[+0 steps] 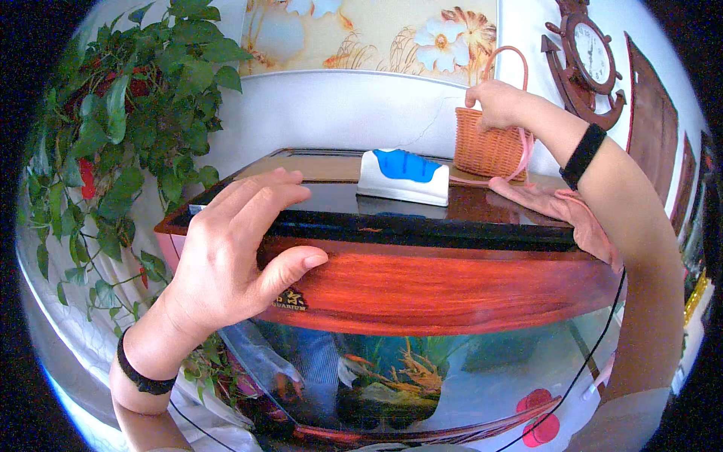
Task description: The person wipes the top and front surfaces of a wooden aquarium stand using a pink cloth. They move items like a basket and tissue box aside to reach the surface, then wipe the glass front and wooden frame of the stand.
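Note:
My right hand (498,105) reaches to the far right and is closed at the upper edge of a small brown wicker basket (482,147) with a tall arched handle. Some of its fingertips are hidden. A pink ribbon (525,154) hangs down the basket's side. My left hand (237,245) hovers by the front left edge of the aquarium lid (467,215), fingers stretched and thumb apart, holding nothing. On the lid, between my hands, stands a white block with a blue ridged grip (403,177). A crumpled pink cloth (553,207) droops over the lid's right edge.
Below the lid are a red wood-grain band (437,290) and the tank's glass front (497,369). A trailing leafy plant (139,113) hangs at the left. An anchor-shaped clock (591,56) is on the wall. A black cord (599,339) runs down at the right.

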Available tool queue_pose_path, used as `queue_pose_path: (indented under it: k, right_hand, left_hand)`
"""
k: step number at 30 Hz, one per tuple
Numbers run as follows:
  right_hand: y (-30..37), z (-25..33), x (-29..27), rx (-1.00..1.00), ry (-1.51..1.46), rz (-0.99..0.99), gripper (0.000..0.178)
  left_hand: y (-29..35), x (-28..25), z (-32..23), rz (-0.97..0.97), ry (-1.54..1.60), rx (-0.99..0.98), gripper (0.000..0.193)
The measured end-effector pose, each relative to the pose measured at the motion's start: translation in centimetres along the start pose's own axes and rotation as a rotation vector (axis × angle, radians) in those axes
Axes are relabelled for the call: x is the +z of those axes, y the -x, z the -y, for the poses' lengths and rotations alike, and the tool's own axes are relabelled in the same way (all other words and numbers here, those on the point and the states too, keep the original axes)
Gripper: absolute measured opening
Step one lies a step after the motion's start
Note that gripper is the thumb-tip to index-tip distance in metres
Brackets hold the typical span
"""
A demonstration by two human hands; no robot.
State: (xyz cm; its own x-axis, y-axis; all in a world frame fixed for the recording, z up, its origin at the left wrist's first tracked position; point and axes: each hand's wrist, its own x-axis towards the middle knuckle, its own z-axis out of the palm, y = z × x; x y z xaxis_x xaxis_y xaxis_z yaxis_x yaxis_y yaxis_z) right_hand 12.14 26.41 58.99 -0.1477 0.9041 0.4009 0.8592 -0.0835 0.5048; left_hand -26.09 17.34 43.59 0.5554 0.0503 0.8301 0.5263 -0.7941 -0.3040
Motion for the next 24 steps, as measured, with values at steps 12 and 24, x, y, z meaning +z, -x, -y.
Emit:
queue_pose_path:
  k: [12,24]
  right_hand:
    - [3.0,9.8,-3.5,-0.469,-0.709,0.395,0.089]
    - [6.1,2.9,-3.7,0.001,-0.301,0.306,0.073]
  left_hand:
    - [0.2,-0.2,-0.3,0.046,0.041,-0.006,0.048]
    - [0.3,-0.2,0.2,-0.028,-0.044,0.075,0.053]
